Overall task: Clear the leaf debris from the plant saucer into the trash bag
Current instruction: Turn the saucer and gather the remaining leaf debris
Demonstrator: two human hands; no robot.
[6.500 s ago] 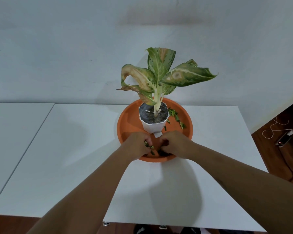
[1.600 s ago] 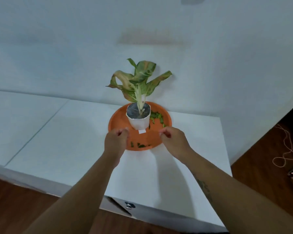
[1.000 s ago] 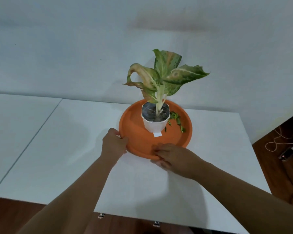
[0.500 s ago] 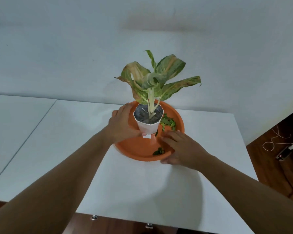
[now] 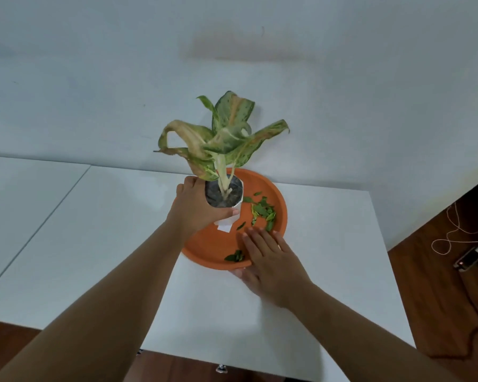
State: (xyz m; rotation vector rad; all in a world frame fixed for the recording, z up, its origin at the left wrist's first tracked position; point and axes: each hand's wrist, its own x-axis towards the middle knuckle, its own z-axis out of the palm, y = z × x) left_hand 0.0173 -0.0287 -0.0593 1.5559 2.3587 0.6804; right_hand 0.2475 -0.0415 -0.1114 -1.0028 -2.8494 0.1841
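Observation:
An orange plant saucer (image 5: 210, 248) sits on the white table (image 5: 100, 244). My left hand (image 5: 196, 208) is shut on the white plant pot (image 5: 226, 217), which is lifted and tilted over the saucer's left side. Green leaf debris (image 5: 262, 212) lies on the saucer's right side, with a smaller clump (image 5: 235, 256) near the front rim. My right hand (image 5: 271, 260) rests flat, fingers spread, on the saucer's front right rim. No trash bag is in view.
A white wall stands right behind the table. A second white table (image 5: 20, 205) adjoins on the left. On the wooden floor at the right lie a phone (image 5: 469, 261) and a thin cord (image 5: 453, 232).
My left hand has closed around the pot and raised it, tilting it left. More leaf debris shows where the pot stood. My right hand stays on the front rim.

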